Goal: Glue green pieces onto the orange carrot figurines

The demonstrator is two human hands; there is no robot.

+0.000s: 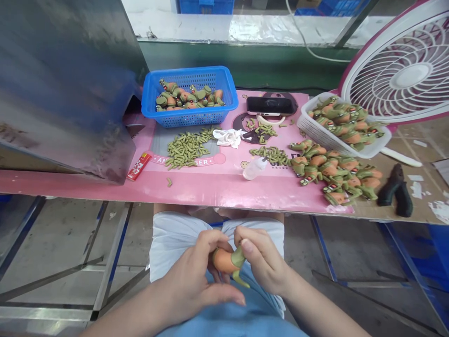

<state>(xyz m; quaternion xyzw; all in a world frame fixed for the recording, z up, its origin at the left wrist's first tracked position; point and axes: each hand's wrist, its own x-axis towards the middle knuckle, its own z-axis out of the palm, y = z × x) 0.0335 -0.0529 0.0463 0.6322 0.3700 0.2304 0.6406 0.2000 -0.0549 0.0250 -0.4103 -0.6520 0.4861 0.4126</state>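
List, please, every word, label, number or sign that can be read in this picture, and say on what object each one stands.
"AM... ...GER": white letters on the banner printed on the pink mat, its middle hidden under the pile of green parts.
Red packet: white print, too small to read.
Mat print behind the squeeze bottle: small characters, blurred.
Phone, blue basket, fan: no readable text.

A phone lies beside a blue basket and fan.

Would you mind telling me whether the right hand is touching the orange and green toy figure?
Touching. The head view shows the right hand pinching the green end of the toy figure.
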